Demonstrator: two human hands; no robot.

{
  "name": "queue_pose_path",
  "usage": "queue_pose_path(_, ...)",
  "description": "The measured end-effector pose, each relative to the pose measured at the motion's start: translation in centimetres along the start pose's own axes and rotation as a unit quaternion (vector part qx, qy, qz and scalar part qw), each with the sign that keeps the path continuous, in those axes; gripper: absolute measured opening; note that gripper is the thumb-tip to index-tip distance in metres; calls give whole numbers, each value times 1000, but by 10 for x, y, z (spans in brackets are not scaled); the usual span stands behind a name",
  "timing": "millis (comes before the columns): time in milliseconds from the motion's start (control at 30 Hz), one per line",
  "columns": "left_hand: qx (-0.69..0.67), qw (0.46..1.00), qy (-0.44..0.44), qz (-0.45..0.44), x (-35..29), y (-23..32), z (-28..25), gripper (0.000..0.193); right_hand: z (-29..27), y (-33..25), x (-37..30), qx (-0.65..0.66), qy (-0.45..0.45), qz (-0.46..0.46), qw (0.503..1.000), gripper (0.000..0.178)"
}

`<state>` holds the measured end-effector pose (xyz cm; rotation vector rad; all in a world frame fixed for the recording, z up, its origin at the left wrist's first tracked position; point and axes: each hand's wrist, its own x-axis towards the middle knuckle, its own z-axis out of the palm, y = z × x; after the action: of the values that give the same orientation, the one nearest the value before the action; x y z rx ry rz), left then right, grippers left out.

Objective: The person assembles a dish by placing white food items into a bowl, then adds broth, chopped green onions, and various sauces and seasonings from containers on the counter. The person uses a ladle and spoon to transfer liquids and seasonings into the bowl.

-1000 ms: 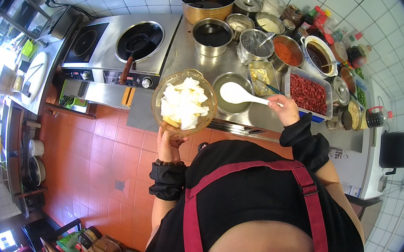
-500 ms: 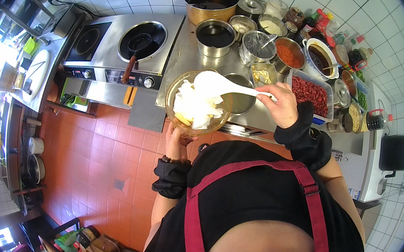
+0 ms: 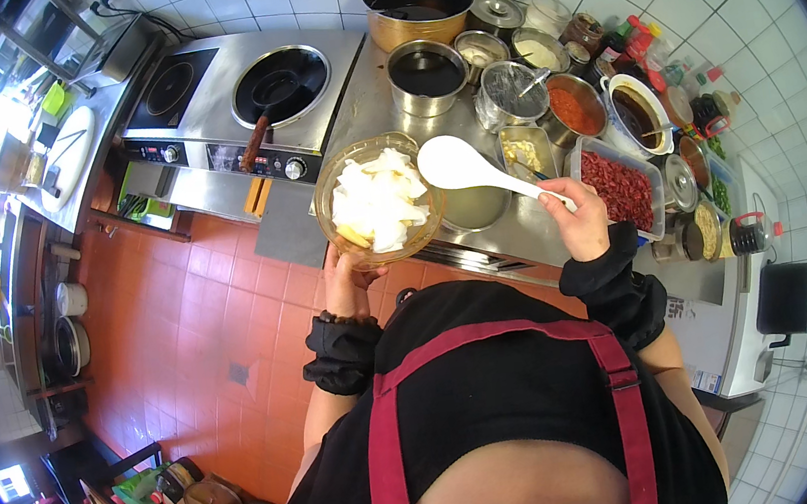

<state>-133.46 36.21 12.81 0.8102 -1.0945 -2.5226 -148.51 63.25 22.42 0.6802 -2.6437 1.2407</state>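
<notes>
Left hand (image 3: 345, 287) clamped on glass bowl (image 3: 324, 201) near front edge of bench (image 3: 524, 229), presumably for steadiness; right hand (image 3: 584, 227) clamped on white spoon (image 3: 455, 163).

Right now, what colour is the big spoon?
The spoon is white; it shows best in the head view.

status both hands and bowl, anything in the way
Left hand holding amber bowl of white pieces. Right hand: white spoon at bowl's right rim. Nothing between spoon and bowl.
</notes>
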Motion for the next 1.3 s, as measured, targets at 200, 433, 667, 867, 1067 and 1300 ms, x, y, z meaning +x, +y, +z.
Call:
queue_pose_path(200,21,1000,-10,14,3,8,-13,44,-3,6,-10,-190,-18,-67,979,16)
queue_pose_path(433,31,999,-19,22,4,9,-18,55,36,25,-12,-254,-29,-161,953,10)
queue_pose_path(667,33,993,-108,33,6,14,12,61,34,39,-21,-274,-71,-115,952,16)
queue_pose_path(867,60,990,-123,30,-19,23,67,55,-52,56,-23,-176,91,-62,978,16)
queue_pose_path(1067,64,990,-128,13,-38,-5,150,52,-213,166,-34,-204,170,107,958,9)
queue_pose_path(1300,40,988,-143,-30,-56,-83,238,62,-349,366,-83,-312,15,273,910,38)
